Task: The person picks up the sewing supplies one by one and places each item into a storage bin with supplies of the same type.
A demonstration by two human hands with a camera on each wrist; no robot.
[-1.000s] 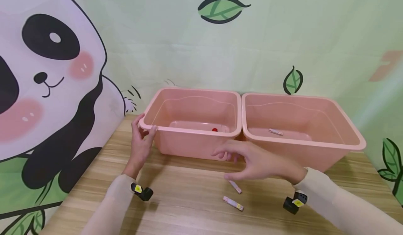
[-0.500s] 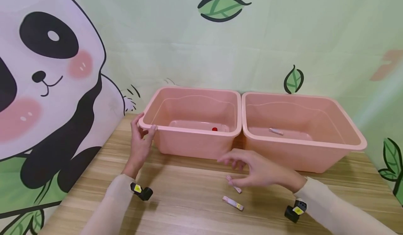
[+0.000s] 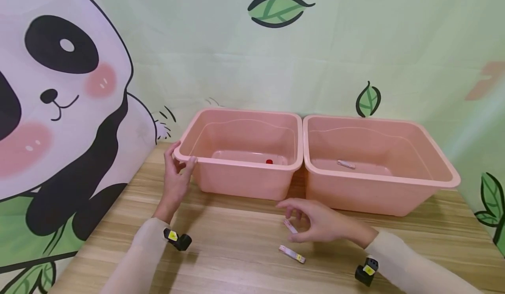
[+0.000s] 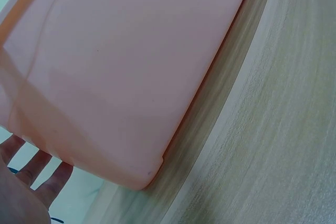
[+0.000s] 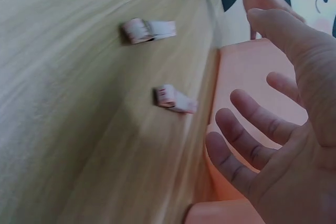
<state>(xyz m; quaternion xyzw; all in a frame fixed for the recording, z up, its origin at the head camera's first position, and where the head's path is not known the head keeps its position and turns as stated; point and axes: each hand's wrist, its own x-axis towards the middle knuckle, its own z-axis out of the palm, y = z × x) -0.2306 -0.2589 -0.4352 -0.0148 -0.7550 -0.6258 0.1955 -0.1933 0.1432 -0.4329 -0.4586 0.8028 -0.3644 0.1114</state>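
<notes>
My left hand grips the near left corner of the left pink tub, thumb at the front rim and fingers along the left side. In the left wrist view those fingers lie against the tub's outer wall. Over the table hovers my right hand, thumb and fingers spread apart with nothing between them. Just under it lies a slim pink-and-white piece, shaped like a nail clipper and partly hidden by the hand. A similar piece with a yellow patch rests closer to me. Both appear blurred in the right wrist view.
Beside the left tub stands a second pink tub, with another slim pink-and-white piece inside. A small red object lies in the left tub. Behind the wooden table hangs a green cloth printed with a panda.
My right hand has come down and toward me, from in front of the left tub to over the farther slim piece. The left hand has stayed on the tub's corner.
</notes>
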